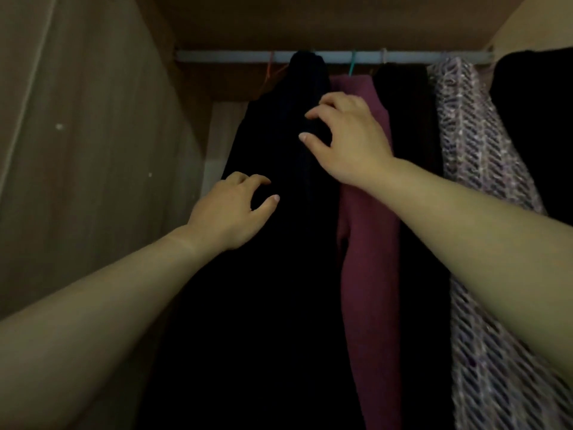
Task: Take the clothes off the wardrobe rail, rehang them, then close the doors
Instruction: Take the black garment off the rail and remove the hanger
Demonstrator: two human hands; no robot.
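Observation:
A pale metal rail (217, 56) runs across the top of the wardrobe. A large black garment (273, 274) hangs from it at the left. My left hand (232, 209) rests against its front, fingers curled and apart, holding nothing. My right hand (347, 141) is higher, at the garment's right edge, fingers spread over the dark fabric without a clear grip. To the right hang a maroon garment (369, 243) on a teal hanger (352, 65), another black one (406, 125), a lilac patterned knit (471, 156) and a black piece (539, 113).
The wardrobe's wooden side wall (93, 150) stands close on the left, and its top panel (310, 20) sits just above the rail. An orange hanger hook (269, 68) shows left of the black garment. The interior is dim.

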